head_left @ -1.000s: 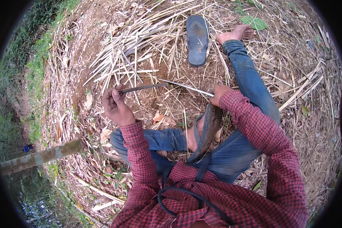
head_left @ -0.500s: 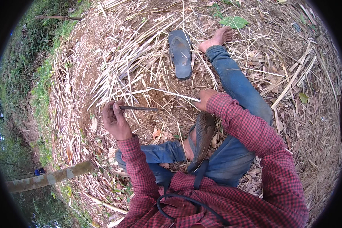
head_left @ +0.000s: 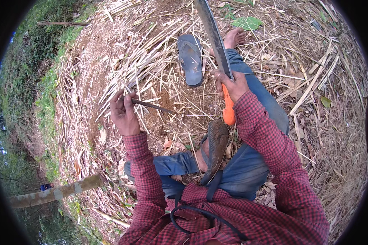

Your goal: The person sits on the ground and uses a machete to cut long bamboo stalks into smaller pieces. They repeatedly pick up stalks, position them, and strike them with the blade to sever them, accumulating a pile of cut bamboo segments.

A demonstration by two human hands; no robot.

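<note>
My right hand (head_left: 234, 87) is closed round the orange handle of a machete (head_left: 217, 43). Its long dark blade points away from me, past my outstretched right leg, and the tip runs out at the top edge. On the left, my left hand (head_left: 126, 114) pinches one end of a thin dark rod (head_left: 154, 107) between thumb and fingers. The rod's free end slants down to the right over bare soil, apart from the machete. I cannot make out its material.
A loose grey flip-flop (head_left: 190, 61) lies ahead of me, beside a heap of pale split strips (head_left: 137, 69). Another sandal (head_left: 217, 143) is on my folded foot. A mottled trunk (head_left: 55, 194) juts in at the lower left; dry leaf litter covers the ground.
My right hand has turned and risen: the thin pale length pointing left from it is gone from there, and the machete blade now points away. The rod in my left hand tilts further downward.
</note>
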